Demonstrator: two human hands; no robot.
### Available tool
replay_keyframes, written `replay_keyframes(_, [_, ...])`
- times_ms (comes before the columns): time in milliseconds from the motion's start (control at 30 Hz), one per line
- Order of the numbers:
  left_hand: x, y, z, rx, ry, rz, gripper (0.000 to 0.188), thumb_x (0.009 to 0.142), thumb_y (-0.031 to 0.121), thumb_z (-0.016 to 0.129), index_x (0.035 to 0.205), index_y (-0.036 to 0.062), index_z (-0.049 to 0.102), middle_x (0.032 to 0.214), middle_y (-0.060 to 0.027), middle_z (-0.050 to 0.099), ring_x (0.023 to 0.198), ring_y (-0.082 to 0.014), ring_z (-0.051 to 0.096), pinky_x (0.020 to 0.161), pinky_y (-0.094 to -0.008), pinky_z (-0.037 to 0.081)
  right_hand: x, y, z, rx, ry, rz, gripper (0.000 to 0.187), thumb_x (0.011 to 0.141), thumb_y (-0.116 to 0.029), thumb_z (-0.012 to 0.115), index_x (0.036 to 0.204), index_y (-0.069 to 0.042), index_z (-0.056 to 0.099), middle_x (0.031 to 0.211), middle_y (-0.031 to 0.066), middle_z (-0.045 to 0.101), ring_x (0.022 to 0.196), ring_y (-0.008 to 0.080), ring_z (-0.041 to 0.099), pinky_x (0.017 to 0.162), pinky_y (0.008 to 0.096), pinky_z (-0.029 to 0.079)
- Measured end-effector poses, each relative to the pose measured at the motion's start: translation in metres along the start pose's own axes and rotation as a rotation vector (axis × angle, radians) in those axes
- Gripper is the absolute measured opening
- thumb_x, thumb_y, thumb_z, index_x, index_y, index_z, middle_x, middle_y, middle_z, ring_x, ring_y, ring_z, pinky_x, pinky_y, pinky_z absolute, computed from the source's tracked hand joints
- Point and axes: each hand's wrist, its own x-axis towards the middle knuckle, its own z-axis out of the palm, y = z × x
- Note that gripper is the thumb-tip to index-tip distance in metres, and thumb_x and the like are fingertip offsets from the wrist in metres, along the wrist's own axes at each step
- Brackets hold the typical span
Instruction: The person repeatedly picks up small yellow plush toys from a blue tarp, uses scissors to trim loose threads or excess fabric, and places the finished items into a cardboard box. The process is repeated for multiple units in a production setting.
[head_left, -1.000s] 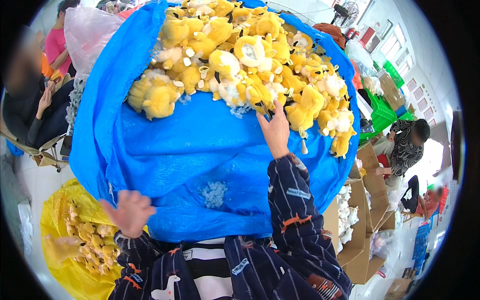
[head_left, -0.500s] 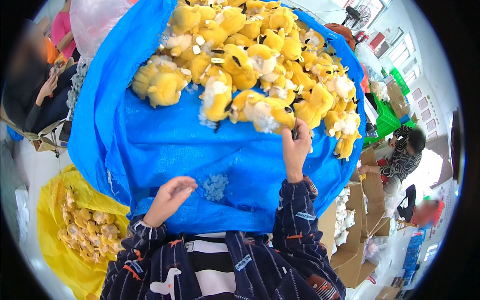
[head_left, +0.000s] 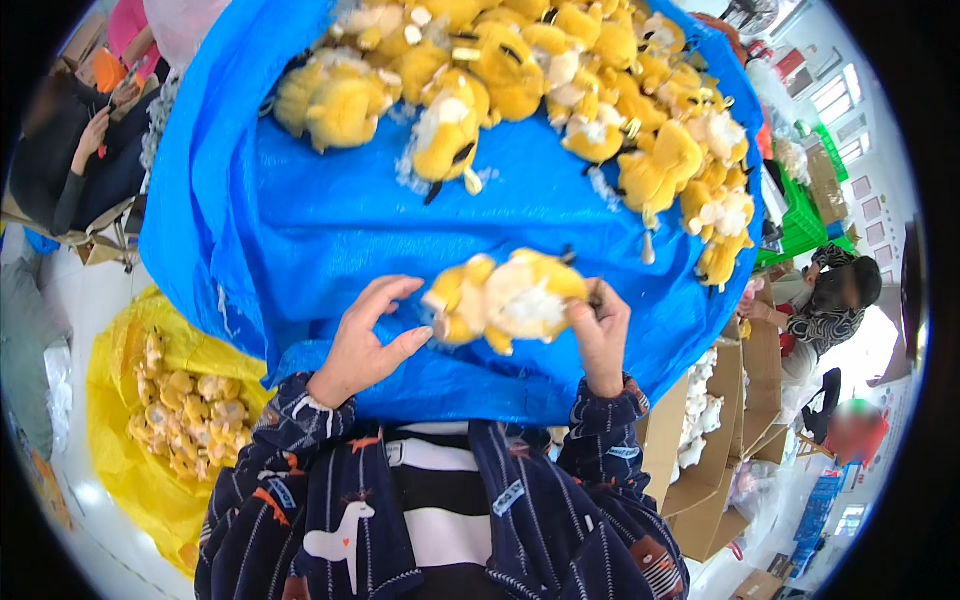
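A yellow plush toy [head_left: 510, 300] with a pale belly and white stuffing showing hangs in front of me above the blue sheet [head_left: 360, 230]. My right hand [head_left: 600, 330] pinches its right end. At its other end my left hand [head_left: 375, 340] reaches in, thumb and fingers apart, close to the toy but not closed on it. Beyond my hands lies a heap of similar yellow plush toys [head_left: 500, 70], several with stuffing poking out. One toy [head_left: 447, 130] lies by itself at the near edge of the heap.
At the lower left a yellow sack [head_left: 130, 480] holds more small plush toys. Cardboard boxes [head_left: 700, 510] with white plush pieces stand at my right. Co-workers sit at the far left [head_left: 70, 170] and at the right [head_left: 830, 310]. Green crates [head_left: 800, 225] are behind the sheet's right edge.
My right hand has picked a toy from the heap's near edge and brought it toward me. My left hand has moved up and right toward it, its fingers spreading.
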Motion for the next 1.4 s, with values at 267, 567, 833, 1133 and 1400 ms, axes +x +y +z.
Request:
replay_keyframes(267, [-0.032, -0.035, 0.03, -0.256, -0.338, -0.214, 0.043, 0.077, 0.016, 0.069, 0.113, 0.0004, 0.053, 0.1, -0.0145, 0.063, 0.094, -0.024, 0.063, 0.082, -0.0325, 0.048, -0.037, 0.019, 0.06, -0.148, -0.433, 0.088, 0.023, 0.078, -0.018, 0.069, 0.087, 0.002, 0.061, 0.071, 0.0067, 0.059, 0.061, 0.0097, 0.052, 0.054, 0.0271, 0.041])
replay_keyframes(567, [-0.038, -0.051, 0.05, -0.333, 0.134, -0.084, 0.033, 0.075, 0.006, 0.069, 0.103, -0.0007, 0.053, 0.094, -0.0106, 0.063, 0.089, -0.0177, 0.062, 0.078, -0.0297, 0.048, -0.061, 0.034, 0.095, -0.25, -0.283, 0.073, 0.055, 0.073, -0.026, 0.076, 0.111, 0.005, 0.051, 0.091, 0.0226, 0.064, 0.084, 0.0298, 0.066, 0.073, 0.0329, 0.05])
replay_keyframes(833, [-0.034, -0.027, 0.025, -0.523, -0.281, -0.292, 0.058, 0.08, 0.011, 0.069, 0.129, 0.0013, 0.04, 0.118, -0.0108, 0.054, 0.107, -0.0148, 0.053, 0.09, -0.0298, 0.045, -0.055, 0.059, 0.095, -0.267, -0.151, 0.106, 0.03, 0.068, -0.012, 0.068, 0.089, 0.005, 0.053, 0.076, 0.0239, 0.06, 0.075, 0.0404, 0.063, 0.063, 0.0381, 0.049])
replay_keyframes(1133, [-0.041, -0.061, 0.039, 0.015, -0.065, -0.335, 0.037, 0.071, -0.003, 0.058, 0.108, -0.0005, 0.058, 0.1, -0.0127, 0.065, 0.09, -0.0185, 0.064, 0.08, -0.0293, 0.049, -0.063, 0.057, 0.101, -0.182, -0.444, 0.123, 0.051, 0.075, -0.024, 0.071, 0.112, 0.003, 0.048, 0.095, 0.0271, 0.059, 0.093, 0.0413, 0.06, 0.075, 0.0406, 0.049])
replay_keyframes(1400, [-0.036, -0.038, 0.024, -0.255, -0.079, -0.277, 0.027, 0.079, 0.011, 0.067, 0.102, -0.0038, 0.061, 0.088, -0.0128, 0.066, 0.083, -0.0134, 0.063, 0.073, -0.0267, 0.049, -0.064, 0.07, 0.106, -0.323, -0.228, 0.16, 0.044, 0.067, -0.015, 0.068, 0.104, 0.003, 0.053, 0.089, 0.0253, 0.063, 0.084, 0.0418, 0.062, 0.07, 0.0416, 0.05])
